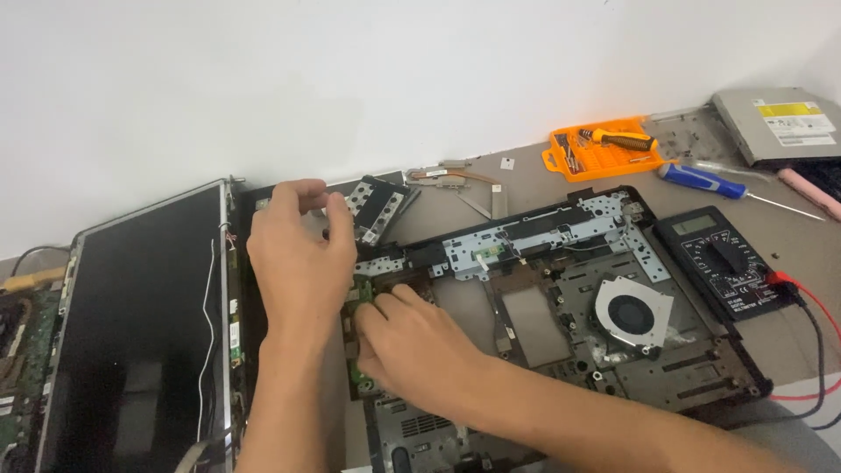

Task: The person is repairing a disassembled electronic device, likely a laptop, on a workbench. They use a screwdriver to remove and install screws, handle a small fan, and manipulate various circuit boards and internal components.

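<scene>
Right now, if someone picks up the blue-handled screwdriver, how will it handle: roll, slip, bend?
The blue-handled screwdriver looks stiff: a thin metal shaft in a solid handle. The handle seems rounded and lies flat on the table, so a push would probably roll it. Likely light, and heavier at the handle end, so it may tip that way if gripped by the shaft.

Small green board (361,302) mostly hidden under both hands; optical drive (780,123) cut by right edge.
</scene>
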